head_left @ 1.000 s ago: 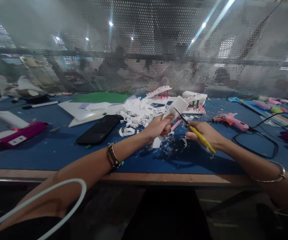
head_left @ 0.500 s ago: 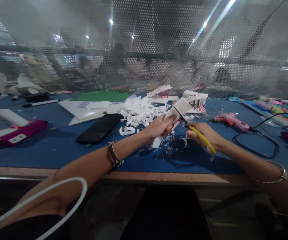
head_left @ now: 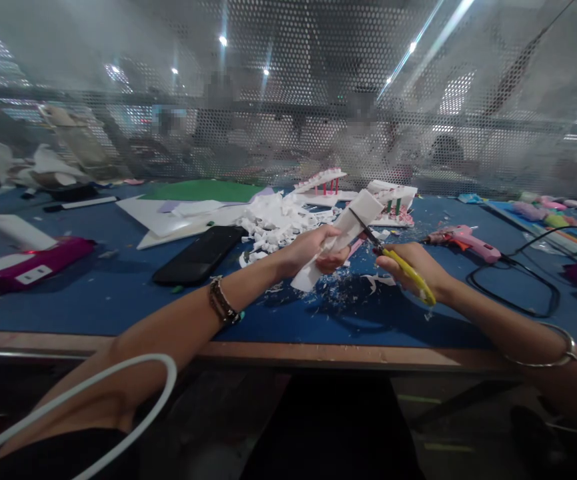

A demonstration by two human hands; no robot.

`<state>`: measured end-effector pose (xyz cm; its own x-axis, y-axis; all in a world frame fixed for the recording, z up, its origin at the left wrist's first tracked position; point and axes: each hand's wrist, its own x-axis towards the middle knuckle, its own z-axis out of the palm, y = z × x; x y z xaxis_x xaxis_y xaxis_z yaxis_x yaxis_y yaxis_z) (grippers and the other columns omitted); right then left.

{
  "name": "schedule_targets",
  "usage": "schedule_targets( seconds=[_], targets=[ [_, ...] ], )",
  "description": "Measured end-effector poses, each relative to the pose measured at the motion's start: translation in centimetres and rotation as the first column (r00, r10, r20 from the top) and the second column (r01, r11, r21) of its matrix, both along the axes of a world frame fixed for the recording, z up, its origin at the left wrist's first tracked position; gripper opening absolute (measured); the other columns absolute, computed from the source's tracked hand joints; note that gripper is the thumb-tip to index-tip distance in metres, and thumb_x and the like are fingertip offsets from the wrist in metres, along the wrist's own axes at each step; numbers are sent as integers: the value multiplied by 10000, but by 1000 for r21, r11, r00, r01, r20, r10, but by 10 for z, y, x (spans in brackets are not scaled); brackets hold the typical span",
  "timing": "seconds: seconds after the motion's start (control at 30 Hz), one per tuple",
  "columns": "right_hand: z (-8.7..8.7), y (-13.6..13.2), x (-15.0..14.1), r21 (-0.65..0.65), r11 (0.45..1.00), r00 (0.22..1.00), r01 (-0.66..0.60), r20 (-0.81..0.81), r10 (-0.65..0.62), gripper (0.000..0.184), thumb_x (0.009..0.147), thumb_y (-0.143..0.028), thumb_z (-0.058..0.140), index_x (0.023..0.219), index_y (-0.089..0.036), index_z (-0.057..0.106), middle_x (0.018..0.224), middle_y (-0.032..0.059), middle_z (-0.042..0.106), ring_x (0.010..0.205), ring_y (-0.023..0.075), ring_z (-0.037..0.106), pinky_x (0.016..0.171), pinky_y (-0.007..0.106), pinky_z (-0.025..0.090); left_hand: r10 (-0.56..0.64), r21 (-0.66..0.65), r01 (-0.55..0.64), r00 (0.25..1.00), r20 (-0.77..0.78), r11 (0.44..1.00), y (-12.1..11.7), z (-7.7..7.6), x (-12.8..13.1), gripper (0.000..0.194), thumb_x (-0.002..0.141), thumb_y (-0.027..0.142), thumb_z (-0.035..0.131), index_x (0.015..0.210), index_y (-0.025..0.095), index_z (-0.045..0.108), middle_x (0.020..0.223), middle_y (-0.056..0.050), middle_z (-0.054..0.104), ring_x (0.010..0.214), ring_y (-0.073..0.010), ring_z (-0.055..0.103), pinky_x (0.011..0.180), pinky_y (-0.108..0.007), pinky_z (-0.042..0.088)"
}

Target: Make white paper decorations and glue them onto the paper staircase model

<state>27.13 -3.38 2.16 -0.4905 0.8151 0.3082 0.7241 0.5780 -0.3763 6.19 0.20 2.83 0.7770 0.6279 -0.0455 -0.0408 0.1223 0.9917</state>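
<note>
My left hand [head_left: 315, 252] is closed round a white strip [head_left: 365, 208] that looks like paper or thin foam, tilted up to the right. One end of the strip hangs out below my fingers. In my right hand [head_left: 413, 267] are yellow-handled scissors [head_left: 411, 275], their dark blades lying across the strip's upper part. Beyond my hands lies a heap of white scraps [head_left: 281, 217]. Small white shavings and a curled offcut [head_left: 381, 281] are on the blue mat under the scissors.
A black phone [head_left: 198, 255] lies left of the scraps, before green sheet [head_left: 198, 191]. At right is a pink glue gun [head_left: 468, 243] with its black cable [head_left: 553, 300]. Two small white models [head_left: 321, 187] stand behind. A purple power strip [head_left: 33, 263] is far left.
My left hand has shifted slightly, and more of the strip shows below it. The scissors' blades stay across the strip, and another curled offcut shows on the mat.
</note>
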Motion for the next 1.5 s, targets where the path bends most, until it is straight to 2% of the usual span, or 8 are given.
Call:
schedule_targets(
  seconds=[0.17,0.3,0.47,0.67,0.87,1.03,1.23,1.5],
  targets=[
    [-2,1,0,-7,1000,1000,-1,-21,0,525,812,-632,279,545,-186,348,490,-18,385,441,73,350,461,228,199,-16,10,16,1000,-10,1000,5,0,-7,332,786,324,296,624,123,505,420,-8,385,309,-51,229,323,-198,186],
    [-4,3,1,-28,999,999,22,-31,-23,551,785,-665,315,513,-186,336,458,-17,378,432,76,353,450,226,200,-31,37,32,999,-11,999,6,1,-12,282,749,287,313,763,100,524,513,-34,504,336,-81,397,363,-207,306],
    [-4,3,2,-45,999,998,22,-53,-25,530,788,-639,355,517,-184,353,453,-19,398,434,78,372,449,220,218,84,92,-80,996,-35,993,1,6,-15,157,757,210,374,800,120,496,597,-44,577,413,-117,537,410,-208,387],
    [-1,1,5,-62,998,999,-25,31,27,473,815,-597,287,626,-183,416,522,-8,454,476,101,418,483,234,265,85,180,-70,993,-78,981,-1,8,-16,114,811,202,391,831,154,493,620,-42,613,423,-125,563,417,-207,394],
    [-3,2,5,-2,997,997,-75,33,75,451,835,-580,244,671,-188,396,585,-1,460,522,115,428,520,247,278,49,258,5,979,-200,966,-7,12,-10,225,797,183,357,690,108,539,626,-73,613,410,-104,551,420,-199,393],
    [-2,4,8,2,1000,994,-19,103,19,472,825,-610,268,679,-185,410,587,2,463,526,116,408,532,254,256,113,295,-61,980,-163,954,-8,10,-9,141,844,237,372,797,152,475,618,-39,609,388,-100,537,403,-193,387],
    [-3,6,12,3,998,993,-66,99,66,477,823,-619,280,675,-184,406,578,-9,438,533,111,394,544,252,262,224,392,-147,961,-159,908,-6,8,-11,178,905,343,355,834,190,412,507,21,549,299,-63,437,331,-154,304],
    [-1,1,6,-55,995,996,-82,25,83,512,820,-633,235,640,-180,392,584,-7,442,502,91,395,501,238,254,175,418,-65,957,-230,906,-8,6,-7,202,909,329,339,847,166,442,532,4,561,296,-53,433,346,-153,310]
  ],
)
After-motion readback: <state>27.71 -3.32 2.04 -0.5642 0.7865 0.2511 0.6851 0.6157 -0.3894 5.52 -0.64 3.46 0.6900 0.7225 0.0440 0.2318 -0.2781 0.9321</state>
